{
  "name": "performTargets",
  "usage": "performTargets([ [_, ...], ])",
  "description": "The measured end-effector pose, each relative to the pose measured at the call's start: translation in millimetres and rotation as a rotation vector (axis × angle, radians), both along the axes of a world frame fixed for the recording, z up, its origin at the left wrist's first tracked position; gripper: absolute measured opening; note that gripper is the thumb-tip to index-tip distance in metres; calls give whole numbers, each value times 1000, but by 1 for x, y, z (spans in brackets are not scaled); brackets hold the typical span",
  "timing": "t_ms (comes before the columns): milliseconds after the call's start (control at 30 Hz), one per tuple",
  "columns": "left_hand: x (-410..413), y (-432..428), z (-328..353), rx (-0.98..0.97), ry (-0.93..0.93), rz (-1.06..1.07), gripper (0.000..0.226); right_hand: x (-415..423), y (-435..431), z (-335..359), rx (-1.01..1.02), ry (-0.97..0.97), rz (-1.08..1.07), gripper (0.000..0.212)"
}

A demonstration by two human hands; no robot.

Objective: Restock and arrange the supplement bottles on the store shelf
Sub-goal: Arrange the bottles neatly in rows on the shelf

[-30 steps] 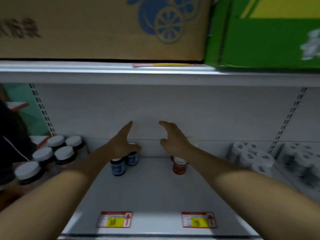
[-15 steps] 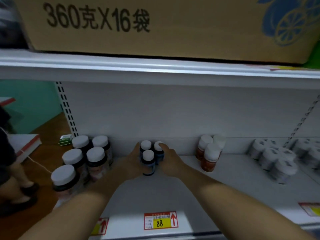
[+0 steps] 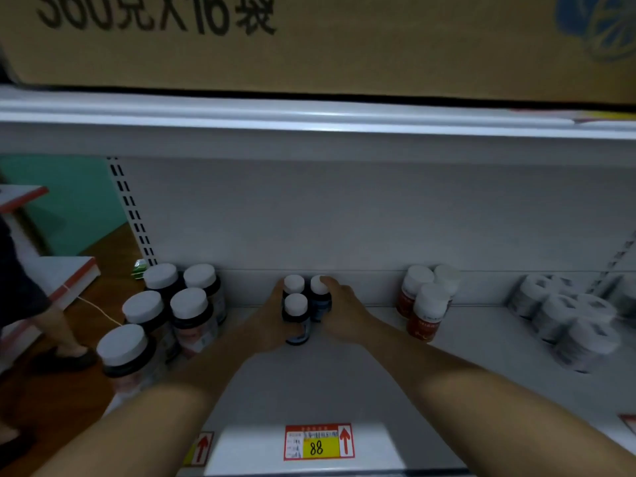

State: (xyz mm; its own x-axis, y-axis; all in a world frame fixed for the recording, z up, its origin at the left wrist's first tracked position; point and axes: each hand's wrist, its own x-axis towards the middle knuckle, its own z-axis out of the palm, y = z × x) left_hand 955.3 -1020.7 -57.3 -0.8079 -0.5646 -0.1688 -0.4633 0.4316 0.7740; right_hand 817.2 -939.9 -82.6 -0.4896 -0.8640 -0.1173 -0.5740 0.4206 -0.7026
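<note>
Three small blue-labelled supplement bottles [image 3: 296, 306] with white caps stand bunched at the back of the white shelf [image 3: 320, 383]. My left hand [image 3: 265, 325] wraps the left side of the cluster. My right hand [image 3: 340, 313] wraps the right side, its fingers curled over the back right bottle. Three red-labelled bottles [image 3: 426, 309] stand to the right. Several larger dark bottles [image 3: 182, 308] with white caps stand to the left.
Several white-wrapped bottles [image 3: 568, 321] fill the shelf's right end. A price tag reading 88 [image 3: 318, 441] sits on the front rail. A cardboard box [image 3: 309, 39] lies on the shelf above. A person's leg and sandal [image 3: 65, 352] are on the floor, left.
One second ago both hands were raised and spread over separate bottles. They then closed round the blue cluster, and the view shifted left. The hold looks much the same since half a second ago.
</note>
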Motion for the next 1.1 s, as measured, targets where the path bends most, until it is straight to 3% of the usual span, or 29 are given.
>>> performTargets([
  [133,6,-12,21,-17,-28,35,104,-1,0,30,-29,23,3,73],
  [433,86,-66,83,-253,49,51,92,65,-32,71,-190,55,110,72],
  [667,180,-104,71,-96,67,143,86,142,-74,61,-106,54,157,87],
  [800,216,-86,71,3,163,30,56,171,-88,48,-97,-35,152,97],
  [933,234,-100,36,64,229,-60,80,188,-87,40,-163,-110,98,98],
  [1100,239,-107,2,94,197,-118,112,207,-82,37,-372,-169,68,55],
])
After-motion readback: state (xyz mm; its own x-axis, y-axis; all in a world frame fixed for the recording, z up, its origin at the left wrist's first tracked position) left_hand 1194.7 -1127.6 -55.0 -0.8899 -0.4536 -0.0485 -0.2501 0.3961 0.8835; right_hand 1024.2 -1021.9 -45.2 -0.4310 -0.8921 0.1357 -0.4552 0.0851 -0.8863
